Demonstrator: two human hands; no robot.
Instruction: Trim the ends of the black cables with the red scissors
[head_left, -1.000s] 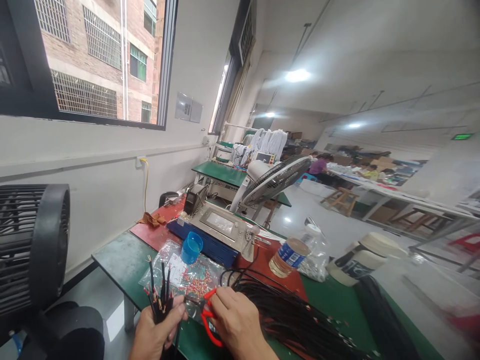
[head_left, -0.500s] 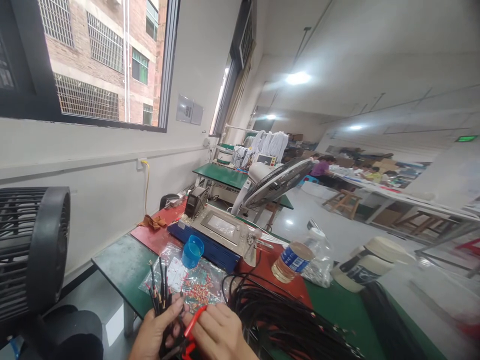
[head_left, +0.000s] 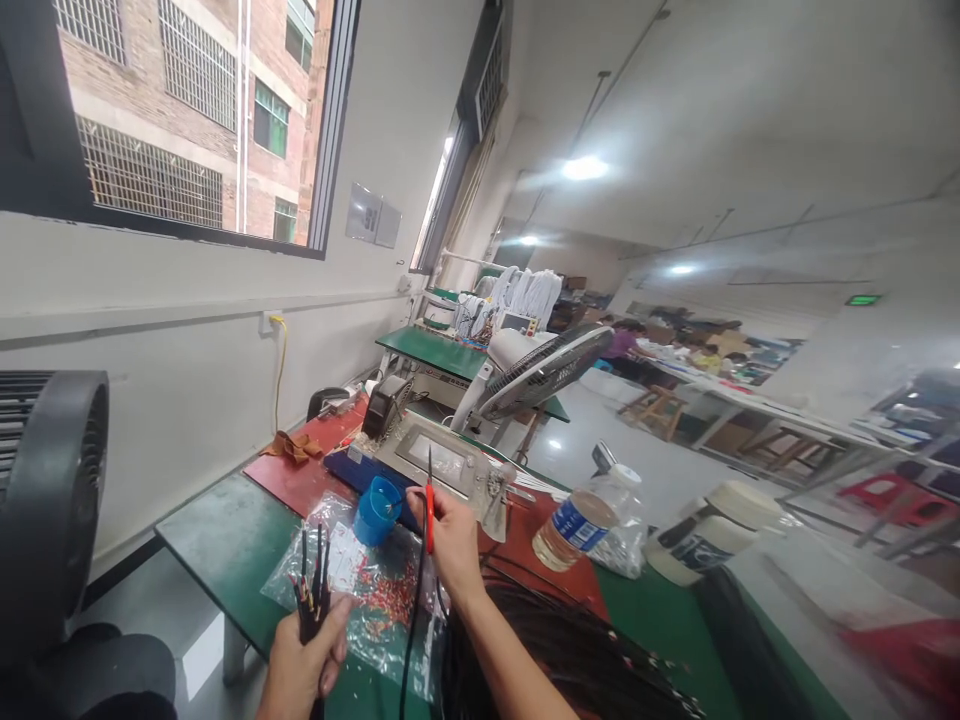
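My left hand (head_left: 307, 655) is closed round a bundle of black cables (head_left: 313, 590), whose stripped ends point up. Farther forward, my right hand (head_left: 448, 530) grips red-handled scissors (head_left: 430, 500) with the blades pointing up. A single black cable (head_left: 412, 630) hangs down from my right hand; whether its fingers pinch it is hard to make out. Left of that hand is a blue cup (head_left: 377, 512). Small red and orange pieces (head_left: 390, 597) lie scattered on a clear plastic bag (head_left: 360, 640) between my hands.
A machine (head_left: 435, 460) stands behind the cup. To the right are a plastic bottle (head_left: 574, 530), a white tub (head_left: 709, 535) and a large coil of black cable (head_left: 555, 650). Fans stand at the left (head_left: 64, 480) and behind the machine (head_left: 551, 372). People sit at a far table.
My right hand has moved up and forward with the scissors, away from my left hand, and a black cable now hangs below it. The view has shifted slightly.
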